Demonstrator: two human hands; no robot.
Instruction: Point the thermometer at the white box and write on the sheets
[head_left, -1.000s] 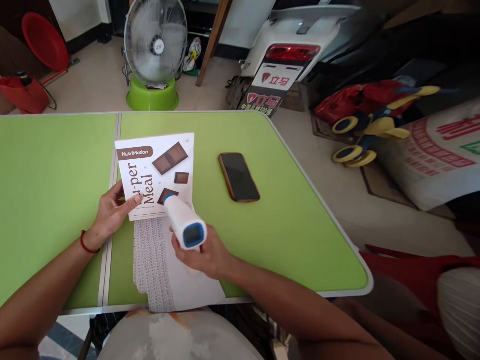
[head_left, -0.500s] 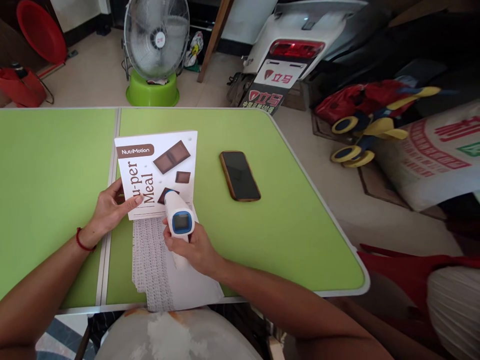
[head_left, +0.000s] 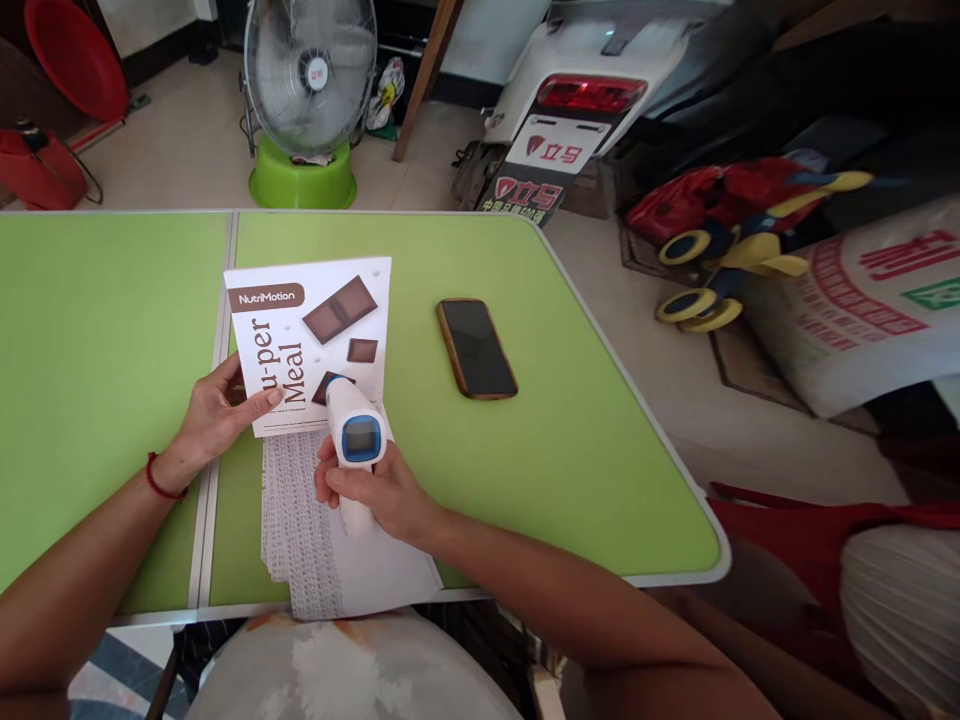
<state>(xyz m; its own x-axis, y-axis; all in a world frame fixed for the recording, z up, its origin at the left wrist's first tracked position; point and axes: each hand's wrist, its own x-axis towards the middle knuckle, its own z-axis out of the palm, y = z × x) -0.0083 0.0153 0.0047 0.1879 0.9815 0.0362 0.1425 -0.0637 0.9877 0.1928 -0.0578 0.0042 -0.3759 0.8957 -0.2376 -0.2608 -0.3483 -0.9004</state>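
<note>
My right hand (head_left: 382, 492) grips a white and blue handheld scanner-like device (head_left: 352, 432), its nose pointing at the lower edge of a white NutriMotion package (head_left: 307, 340) with chocolate pictures. My left hand (head_left: 217, 410) rests on the package's near left corner, thumb on the print, holding it against the green table (head_left: 525, 470). Below the package lies a white sheet with dense printed rows (head_left: 307, 530), partly under my right hand.
A dark phone in a brown case (head_left: 476, 348) lies face up right of the package. Beyond the table stand a fan on a green base (head_left: 307, 90), a scooter's rear (head_left: 577, 110), a toy vehicle (head_left: 735, 230) and a sack (head_left: 862, 300).
My right hand has tipped the device upright and drawn it a little left, so its blue screen now faces me. The left hand and package have stayed put.
</note>
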